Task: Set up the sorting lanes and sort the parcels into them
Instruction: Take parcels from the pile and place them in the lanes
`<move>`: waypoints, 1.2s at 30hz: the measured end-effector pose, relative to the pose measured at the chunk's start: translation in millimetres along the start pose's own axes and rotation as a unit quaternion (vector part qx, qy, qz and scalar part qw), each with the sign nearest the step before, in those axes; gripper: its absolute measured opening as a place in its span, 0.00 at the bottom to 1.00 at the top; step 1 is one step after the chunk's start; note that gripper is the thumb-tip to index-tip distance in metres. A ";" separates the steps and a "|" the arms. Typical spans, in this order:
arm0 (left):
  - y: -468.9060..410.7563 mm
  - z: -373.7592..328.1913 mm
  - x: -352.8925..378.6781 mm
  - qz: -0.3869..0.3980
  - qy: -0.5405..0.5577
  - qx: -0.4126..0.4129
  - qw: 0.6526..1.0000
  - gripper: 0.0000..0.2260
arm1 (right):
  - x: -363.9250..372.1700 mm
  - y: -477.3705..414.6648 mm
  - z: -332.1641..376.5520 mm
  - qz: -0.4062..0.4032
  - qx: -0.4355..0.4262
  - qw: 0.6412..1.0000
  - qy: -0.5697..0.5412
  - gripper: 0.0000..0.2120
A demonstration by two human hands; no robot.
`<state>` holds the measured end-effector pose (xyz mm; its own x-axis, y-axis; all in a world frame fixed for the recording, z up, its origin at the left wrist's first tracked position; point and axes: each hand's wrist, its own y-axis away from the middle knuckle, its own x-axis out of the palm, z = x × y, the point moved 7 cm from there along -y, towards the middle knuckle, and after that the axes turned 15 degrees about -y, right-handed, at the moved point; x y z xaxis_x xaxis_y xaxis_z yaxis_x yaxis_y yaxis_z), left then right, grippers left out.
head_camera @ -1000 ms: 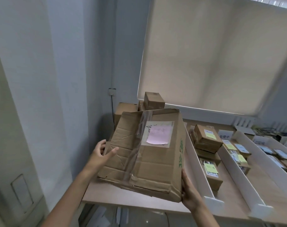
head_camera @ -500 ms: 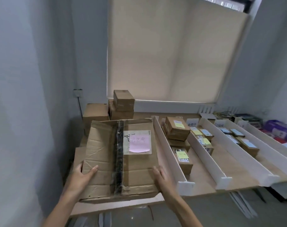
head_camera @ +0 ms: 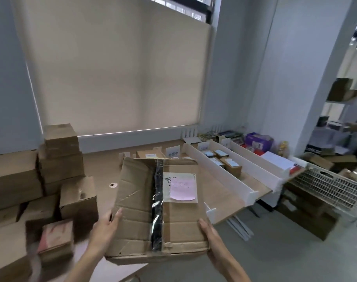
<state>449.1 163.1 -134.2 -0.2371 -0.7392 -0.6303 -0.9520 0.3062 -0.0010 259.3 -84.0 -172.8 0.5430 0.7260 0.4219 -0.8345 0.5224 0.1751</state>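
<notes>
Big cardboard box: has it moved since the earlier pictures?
Yes, rightward. Earlier it was left of the leftmost white divider; now the box overlaps the lanes, with a divider end poking out at its right edge.

Light: diffuse daylight through a drawn cream roller blind (head_camera: 112, 78). It is brightest at the uncovered window strip (head_camera: 183, 9) above the blind and in a thin line under its hem.
Level: moderate to dim, with a cool grey cast on the walls.
Shadows: soft, deepest between the stacked cartons (head_camera: 61, 159) at left.
Glare: pale sheen on the tape (head_camera: 159, 210) running down the parcel (head_camera: 136, 210); blown-out patch at the upper right edge.
Blur: motion smear on the near-left boxes (head_camera: 55, 241); small far items soft, their labels unreadable.
Distortion: wide-angle bowing of the blind's edge and the wall corners toward the frame sides.
</notes>
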 end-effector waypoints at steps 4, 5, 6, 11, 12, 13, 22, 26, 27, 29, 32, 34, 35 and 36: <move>-17.0 -60.8 85.1 0.029 -0.002 0.029 0.999 0.11 | -87.5 -20.2 42.6 -0.032 -0.002 0.999 -0.005 0.22; -20.1 -76.8 108.1 0.038 -0.001 0.041 0.998 0.11 | -111.8 -25.1 53.2 -0.041 -0.001 0.999 -0.005 0.20; -21.8 -93.9 132.6 0.046 0.008 0.049 0.998 0.10 | -139.7 -31.0 64.3 -0.047 0.000 0.999 -0.005 0.20; -22.0 -178.7 255.6 0.115 0.031 0.075 0.990 0.09 | -268.3 -49.8 123.1 -0.079 0.016 0.997 -0.011 0.30; -21.4 -195.5 277.9 0.125 0.037 0.073 0.989 0.09 | -292.5 -54.1 135.0 -0.086 0.018 0.996 -0.010 0.29; -20.4 -209.3 296.1 0.134 0.039 0.070 0.988 0.09 | -312.8 -57.3 145.4 -0.095 0.022 0.995 -0.010 0.28; -42.4 -346.5 450.7 0.176 0.084 0.077 0.978 0.14 | -476.8 -122.5 264.5 -0.164 -0.033 0.985 0.033 0.15; -70.4 -400.1 510.7 0.189 0.108 0.064 0.974 0.15 | -538.4 -175.9 328.0 -0.179 -0.049 0.979 0.085 0.13; -78.0 -414.0 524.3 0.185 0.104 0.066 0.975 0.16 | -551.4 -191.5 344.2 -0.179 -0.044 0.978 0.099 0.13; -96.3 -436.3 552.0 0.172 0.089 0.069 0.979 0.20 | -574.6 -226.0 372.2 -0.172 -0.028 0.975 0.141 0.12; -133.2 -455.8 593.9 0.154 0.066 0.058 0.984 0.23 | -604.9 -285.7 405.7 -0.161 0.003 0.966 0.203 0.12; -153.9 -464.6 616.1 0.156 0.048 0.040 0.986 0.23 | -621.5 -322.7 418.8 -0.158 0.040 0.958 0.238 0.14; -161.7 -469.3 624.6 0.153 0.038 0.028 0.987 0.23 | -629.4 -339.6 422.9 -0.156 0.055 0.954 0.250 0.16; -170.7 -473.4 632.8 0.148 0.031 0.018 0.988 0.23 | -637.7 -357.6 426.1 -0.155 0.070 0.950 0.261 0.18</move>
<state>369.8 -640.9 -165.3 -0.5171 -0.6489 -0.5582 -0.8318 0.5348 0.1487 171.7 -924.4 -125.4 0.7066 0.6891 -0.1607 -0.6115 0.7089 0.3513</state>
